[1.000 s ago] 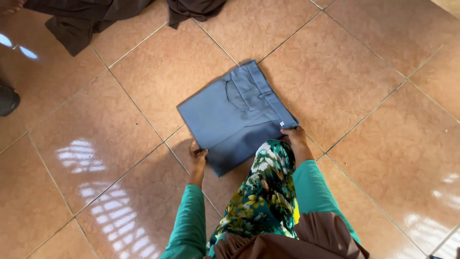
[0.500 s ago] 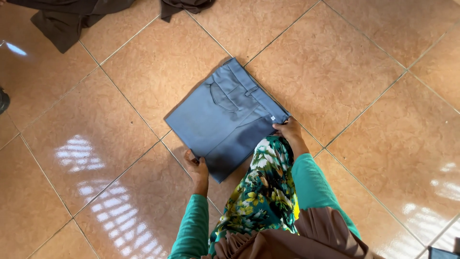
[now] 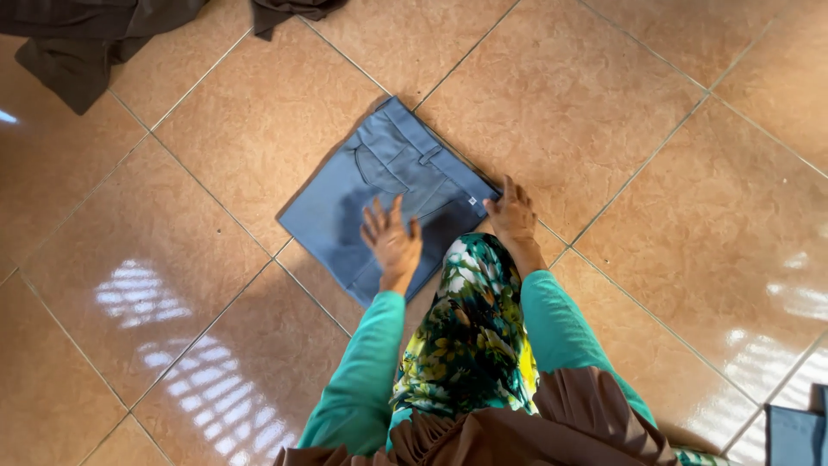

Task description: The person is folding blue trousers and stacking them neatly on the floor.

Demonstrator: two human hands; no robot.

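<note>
I see the folded blue-grey trousers (image 3: 392,203) lying flat on the tiled floor (image 3: 216,293), near the middle of my view, their long axis running from about seven o'clock up to one o'clock, waistband and pocket toward the far end. My left hand (image 3: 392,242) is spread flat with fingers splayed, palm down on the near part of the fabric, pressing rather than gripping; it is the hand more fully on the garment. My right hand (image 3: 513,214) rests open at the three o'clock edge, fingertips touching the corner by the waistband, holding nothing. From both hands the bulk of the cloth lies toward eleven o'clock. The floor is glossy orange-brown tile with window light reflected on it. Dark brown clothes (image 3: 95,30) lie well apart at eleven o'clock.
</note>
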